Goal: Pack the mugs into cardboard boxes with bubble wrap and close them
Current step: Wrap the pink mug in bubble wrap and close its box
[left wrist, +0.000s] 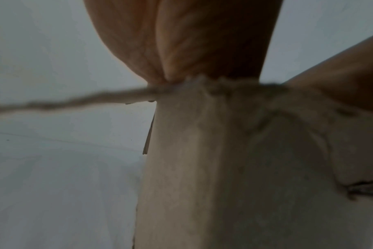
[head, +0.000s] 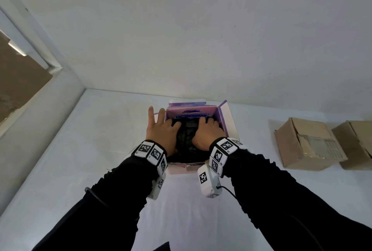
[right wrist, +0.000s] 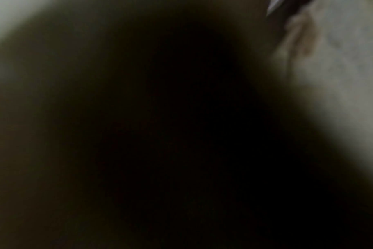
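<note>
Both hands press a black bubble-wrapped bundle [head: 186, 136] down into an open purple box [head: 222, 116] at the table's [head: 90, 150] far centre; left hand [head: 162, 131] half spread, right hand [head: 207, 131] curled onto the wrap; two brown boxes [head: 308, 144] sit right.

Box mouth [head: 222, 115] blocked by both hands – table [head: 100, 130] leftward free

The head view looks steeply down over both forearms at the open box [head: 225, 117] on the table [head: 100, 130]. The left wrist view sits pressed near that box's outer wall; the right wrist view is almost wholly dark.
</note>
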A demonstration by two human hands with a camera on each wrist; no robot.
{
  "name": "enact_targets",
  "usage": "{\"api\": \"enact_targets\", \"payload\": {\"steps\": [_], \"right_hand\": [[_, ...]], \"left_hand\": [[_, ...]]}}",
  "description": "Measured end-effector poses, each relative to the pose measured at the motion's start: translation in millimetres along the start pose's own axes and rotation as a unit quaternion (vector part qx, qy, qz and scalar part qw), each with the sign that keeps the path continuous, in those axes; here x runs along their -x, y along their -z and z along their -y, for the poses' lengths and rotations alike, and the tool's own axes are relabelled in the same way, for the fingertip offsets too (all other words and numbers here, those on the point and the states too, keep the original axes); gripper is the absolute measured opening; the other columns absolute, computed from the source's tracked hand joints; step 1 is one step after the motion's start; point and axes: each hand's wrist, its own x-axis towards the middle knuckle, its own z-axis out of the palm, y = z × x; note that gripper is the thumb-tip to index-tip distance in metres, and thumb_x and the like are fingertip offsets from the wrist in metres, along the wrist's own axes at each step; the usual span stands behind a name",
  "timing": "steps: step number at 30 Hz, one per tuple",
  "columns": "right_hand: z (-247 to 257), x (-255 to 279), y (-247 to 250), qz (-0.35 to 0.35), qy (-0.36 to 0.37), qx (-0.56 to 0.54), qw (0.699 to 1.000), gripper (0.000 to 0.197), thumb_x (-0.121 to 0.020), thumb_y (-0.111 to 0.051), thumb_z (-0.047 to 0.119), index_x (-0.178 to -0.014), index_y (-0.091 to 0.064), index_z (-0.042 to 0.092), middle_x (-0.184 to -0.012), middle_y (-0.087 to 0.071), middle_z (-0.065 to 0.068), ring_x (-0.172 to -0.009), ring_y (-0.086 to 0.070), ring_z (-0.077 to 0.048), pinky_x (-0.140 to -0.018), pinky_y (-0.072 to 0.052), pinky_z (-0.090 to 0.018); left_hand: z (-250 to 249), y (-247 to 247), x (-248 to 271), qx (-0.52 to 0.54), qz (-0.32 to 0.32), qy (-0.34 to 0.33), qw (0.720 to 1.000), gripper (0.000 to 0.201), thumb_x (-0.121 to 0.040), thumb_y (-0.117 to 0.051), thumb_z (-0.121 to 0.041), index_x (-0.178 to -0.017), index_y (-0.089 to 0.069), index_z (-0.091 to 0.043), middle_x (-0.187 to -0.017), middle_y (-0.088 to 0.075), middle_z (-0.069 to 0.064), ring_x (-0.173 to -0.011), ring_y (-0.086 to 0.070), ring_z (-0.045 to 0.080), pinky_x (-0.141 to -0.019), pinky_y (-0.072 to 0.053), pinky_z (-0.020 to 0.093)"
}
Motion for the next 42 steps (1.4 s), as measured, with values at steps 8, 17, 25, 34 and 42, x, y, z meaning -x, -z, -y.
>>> {"api": "enact_targets", "payload": {"steps": [8,17,25,34,42], "right_hand": [[-0.4,-5.1,2.7,0.001,0.006,-0.013,1.0,0.061,-0.086,-0.053,0.023,-0.14,-0.027,0.01,-0.139,-0.042,-0.021,-0.128,-0.038,-0.036,-0.102,-0.039,-0.045],[-7.8,-11.1,0.7,-0.045,0.092,0.101,0.99,0.038,-0.089,-0.049,0.021,-0.126,-0.049,0.013,-0.12,-0.061,-0.011,-0.107,-0.058,-0.031,-0.078,-0.045,-0.037],[-19.3,-1.6,-5.6,-0.115,0.327,0.109,0.932,0.038,-0.086,-0.06,0.029,-0.124,-0.06,0.032,-0.132,-0.044,-0.001,-0.117,-0.036,-0.028,-0.093,-0.038,-0.042],[-10.6,20.7,-20.1,-0.084,0.401,0.163,0.897,0.039,-0.091,-0.049,0.021,-0.126,-0.06,0.035,-0.138,-0.049,0.011,-0.124,-0.033,-0.023,-0.098,-0.031,-0.045],[-2.8,20.8,-28.4,-0.096,0.397,0.244,0.879,0.049,-0.092,-0.051,0.045,-0.137,-0.046,0.025,-0.146,-0.041,0.002,-0.136,-0.024,-0.025,-0.106,-0.025,-0.045]], "left_hand": [[-0.6,1.5,0.4,-0.003,-0.002,0.016,1.0,0.056,-0.069,-0.062,-0.048,-0.122,-0.05,-0.033,-0.13,-0.051,0.0,-0.138,-0.013,0.038,-0.104,0.017,0.068],[-0.5,-1.1,3.7,0.01,-0.038,0.017,0.999,0.049,-0.067,-0.066,-0.045,-0.111,-0.057,-0.024,-0.116,-0.057,-0.001,-0.133,-0.022,0.034,-0.107,0.009,0.065],[17.7,-15.7,27.3,0.147,-0.147,-0.031,0.978,0.047,-0.056,-0.058,-0.041,-0.1,-0.059,-0.023,-0.113,-0.057,-0.002,-0.116,-0.04,0.032,-0.097,-0.025,0.045],[31.8,-41.4,70.3,0.323,-0.207,-0.09,0.919,0.055,-0.085,-0.056,-0.055,-0.123,-0.06,-0.016,-0.142,-0.048,-0.004,-0.122,-0.049,0.016,-0.101,-0.042,0.03],[38.1,-45.9,75.5,0.318,-0.165,-0.088,0.929,0.073,-0.079,-0.049,-0.07,-0.135,-0.052,-0.023,-0.15,-0.038,-0.014,-0.13,-0.044,0.011,-0.101,-0.045,0.032]]}}
